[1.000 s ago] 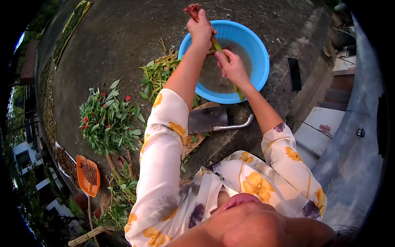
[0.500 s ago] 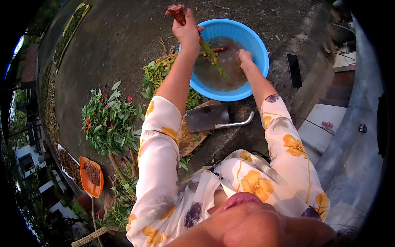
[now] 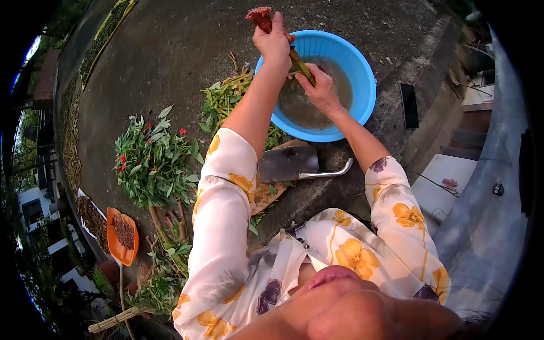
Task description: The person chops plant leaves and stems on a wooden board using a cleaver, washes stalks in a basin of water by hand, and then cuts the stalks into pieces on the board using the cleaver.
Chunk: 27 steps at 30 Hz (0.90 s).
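My left hand [image 3: 274, 46] is closed around the upper part of a thick green plant stalk [image 3: 301, 65], and its reddish root end [image 3: 260, 19] sticks out above my fist. Lower down, my right hand [image 3: 322, 92] wraps around the same stalk, over a blue plastic basin [image 3: 370, 85]. Murky brownish water [image 3: 300, 105] fills the basin's bottom. Part of the stalk is hidden by my fingers. Nearer my body, a broad dark cleaver [image 3: 288, 161] with a bent silver handle lies on a wooden board [image 3: 265, 198].
Leafy cut stems [image 3: 221, 101] lie left of the basin. A bundle of plants with red flowers [image 3: 156, 161] sits farther left, near an orange dustpan-like scoop [image 3: 120, 252] holding brown bits. A black phone-like slab [image 3: 409, 106] rests on the concrete at right.
My right hand has come up and left out of the water and onto the stalk's lower part. My left hand still grips the upper end, slightly farther right in view.
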Available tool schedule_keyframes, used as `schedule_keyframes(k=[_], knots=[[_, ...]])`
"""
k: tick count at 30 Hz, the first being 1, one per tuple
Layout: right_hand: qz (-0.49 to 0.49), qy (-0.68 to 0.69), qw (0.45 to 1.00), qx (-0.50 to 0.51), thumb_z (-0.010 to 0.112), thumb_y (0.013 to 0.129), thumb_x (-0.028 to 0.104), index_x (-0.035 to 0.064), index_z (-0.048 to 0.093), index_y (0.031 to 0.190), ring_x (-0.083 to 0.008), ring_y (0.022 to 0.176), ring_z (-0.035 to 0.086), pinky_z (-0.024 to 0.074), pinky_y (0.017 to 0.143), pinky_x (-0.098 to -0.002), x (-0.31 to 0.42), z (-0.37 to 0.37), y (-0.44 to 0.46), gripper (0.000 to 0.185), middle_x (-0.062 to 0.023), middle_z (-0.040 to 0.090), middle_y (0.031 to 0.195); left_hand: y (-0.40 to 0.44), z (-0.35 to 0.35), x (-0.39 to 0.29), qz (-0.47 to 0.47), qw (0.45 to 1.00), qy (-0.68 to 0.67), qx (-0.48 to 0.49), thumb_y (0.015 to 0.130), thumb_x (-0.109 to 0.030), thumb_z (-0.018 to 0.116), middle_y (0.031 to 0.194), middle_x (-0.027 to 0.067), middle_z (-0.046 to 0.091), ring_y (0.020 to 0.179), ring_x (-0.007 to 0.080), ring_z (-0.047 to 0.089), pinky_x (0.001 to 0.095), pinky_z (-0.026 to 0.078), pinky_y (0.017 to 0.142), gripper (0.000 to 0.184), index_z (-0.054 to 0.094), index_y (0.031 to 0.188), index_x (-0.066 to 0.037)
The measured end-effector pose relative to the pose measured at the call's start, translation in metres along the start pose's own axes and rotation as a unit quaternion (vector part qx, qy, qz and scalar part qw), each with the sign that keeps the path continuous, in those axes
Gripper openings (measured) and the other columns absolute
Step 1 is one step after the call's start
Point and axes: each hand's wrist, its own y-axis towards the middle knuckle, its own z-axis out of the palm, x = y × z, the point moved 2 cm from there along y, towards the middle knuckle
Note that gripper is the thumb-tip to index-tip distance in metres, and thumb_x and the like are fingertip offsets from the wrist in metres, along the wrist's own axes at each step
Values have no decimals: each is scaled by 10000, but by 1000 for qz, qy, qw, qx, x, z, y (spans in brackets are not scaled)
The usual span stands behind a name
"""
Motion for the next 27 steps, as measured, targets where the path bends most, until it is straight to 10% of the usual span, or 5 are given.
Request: schedule_keyframes(k=[5,9,12,18,27], knots=[[180,-108,939,272,721,868,286,71,650,1175,-290,870,692,520,809,-418,-85,-10,-23,381,-108,704,855,10,18,-53,3,1000,22,21,985,-267,647,608,-64,438,478,69,427,266,382,445,167,542,908,-163],[235,-393,887,62,680,884,241,57,654,1257,-202,1068,666,500,925,-360,-108,-34,-11,416,-72,699,1027,4,5,-44,10,996,84,36,978,-265,663,631,-63,471,515,68,456,263,391,479,175,553,898,-156],[436,-5,858,270,647,935,272,81,596,1332,-169,1130,627,483,937,-340,-131,-29,7,443,-44,674,1150,-15,-2,-11,115,990,53,68,931,-278,733,674,-12,584,538,87,544,266,430,491,276,567,882,-62],[30,38,996,69,661,959,228,92,593,1283,-121,802,631,492,718,-313,-11,-14,-6,358,-90,676,891,-47,10,0,62,997,38,-7,943,-299,715,714,-17,545,533,79,491,271,426,496,281,555,905,-71],[155,-294,918,217,716,852,226,18,681,1097,-213,787,680,540,784,-331,-101,-54,-32,323,-85,679,809,-28,7,-95,48,995,56,63,989,-276,646,583,-33,490,518,101,501,353,575,653,251,532,821,-128]])
